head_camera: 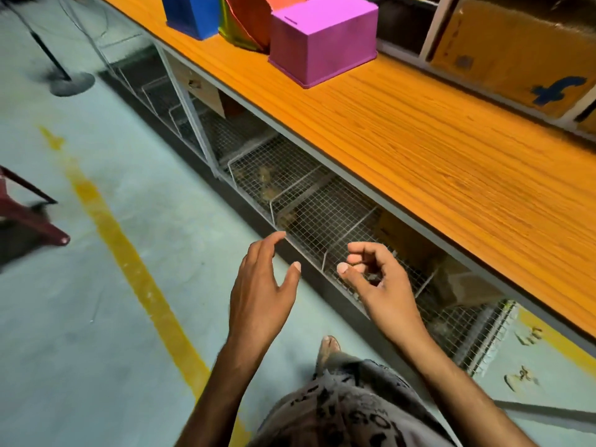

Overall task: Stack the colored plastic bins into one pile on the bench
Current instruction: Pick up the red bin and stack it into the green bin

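A pink bin stands upside down on the orange wooden bench, at the top of the view. Left of it are an orange-red bin leaning over, with a yellow-green edge showing, and a blue bin at the far left. Both hands hover in front of the bench, below its edge and well short of the bins. My left hand has relaxed, spread fingers and holds nothing. My right hand has loosely curled fingers and is empty too.
Cardboard boxes sit in white shelf compartments at the back right of the bench. Wire mesh baskets line the space under the bench. A yellow floor line crosses the grey floor; a stand base and a maroon chair leg are at left.
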{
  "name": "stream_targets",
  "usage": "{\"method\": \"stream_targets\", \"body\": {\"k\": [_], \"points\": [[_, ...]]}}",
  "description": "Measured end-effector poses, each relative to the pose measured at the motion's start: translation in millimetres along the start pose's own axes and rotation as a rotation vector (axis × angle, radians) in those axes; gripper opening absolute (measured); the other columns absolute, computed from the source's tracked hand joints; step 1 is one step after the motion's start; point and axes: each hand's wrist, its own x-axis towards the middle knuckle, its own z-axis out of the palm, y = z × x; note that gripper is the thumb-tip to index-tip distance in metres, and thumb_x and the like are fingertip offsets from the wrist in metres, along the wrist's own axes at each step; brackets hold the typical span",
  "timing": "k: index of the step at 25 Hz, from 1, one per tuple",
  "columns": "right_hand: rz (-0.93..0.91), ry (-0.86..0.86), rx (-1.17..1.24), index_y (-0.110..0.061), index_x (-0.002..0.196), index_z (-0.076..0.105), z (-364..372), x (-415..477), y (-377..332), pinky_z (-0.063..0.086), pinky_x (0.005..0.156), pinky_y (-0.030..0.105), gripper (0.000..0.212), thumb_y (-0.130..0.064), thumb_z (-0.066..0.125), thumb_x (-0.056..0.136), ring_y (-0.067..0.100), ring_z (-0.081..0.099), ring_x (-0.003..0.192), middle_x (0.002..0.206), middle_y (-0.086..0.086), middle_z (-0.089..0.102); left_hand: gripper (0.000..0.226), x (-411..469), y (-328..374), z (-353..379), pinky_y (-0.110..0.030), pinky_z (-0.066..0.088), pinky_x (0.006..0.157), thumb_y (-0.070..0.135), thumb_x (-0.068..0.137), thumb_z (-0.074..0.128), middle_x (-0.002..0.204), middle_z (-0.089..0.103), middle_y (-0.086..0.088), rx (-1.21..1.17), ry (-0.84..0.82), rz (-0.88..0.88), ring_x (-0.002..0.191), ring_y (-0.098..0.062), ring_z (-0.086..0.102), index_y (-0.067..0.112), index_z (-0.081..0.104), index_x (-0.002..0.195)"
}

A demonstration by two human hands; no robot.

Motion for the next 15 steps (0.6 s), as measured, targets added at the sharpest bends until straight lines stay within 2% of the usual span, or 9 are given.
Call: {"method": "stream_targets", "body": {"k": [8, 12, 15], "points": [[-0.024, -0.011, 0.009, -0.026, 0.115, 0.067, 57.3, 158.0, -30.0, 0.054, 0.088, 0.024, 0.029, -0.02, 0.077, 0.089, 0.005, 0.063, 0.088, 0.107, 0.0, 0.067, 0.045, 164.9, -17.7, -18.4, -0.028, 0.051, 0.079, 0.035, 0.093, 0.066, 0.128, 0.052, 0.023, -0.034, 0.035, 0.027, 0.111, 0.001, 0.057, 0.044, 0.049, 0.133], [-0.048, -0.043, 0.048, -0.023, 0.116, 0.065, 77.3, 238.7, -58.3, 0.053, 0.079, 0.018, 0.028, -0.018, 0.075, 0.091, 0.003, 0.059, 0.081, 0.105, 0.001, 0.065, 0.039, 247.1, -22.5, -28.7, -0.022, 0.046, 0.077, 0.036, 0.095, 0.064, 0.129, 0.052, 0.024, -0.037, 0.052, 0.032, 0.113, 0.001, 0.056, 0.044, 0.051, 0.131], [-0.063, -0.039, 0.059, -0.022, 0.116, 0.065, 96.8, 287.6, -76.1, 0.052, 0.078, 0.019, 0.026, -0.018, 0.075, 0.091, 0.004, 0.06, 0.082, 0.104, 0.001, 0.067, 0.04, 301.6, -27.0, -37.9, -0.019, 0.046, 0.077, 0.033, 0.095, 0.064, 0.129, 0.054, 0.023, -0.049, 0.052, 0.047, 0.114, 0.002, 0.056, 0.043, 0.053, 0.132]]}}
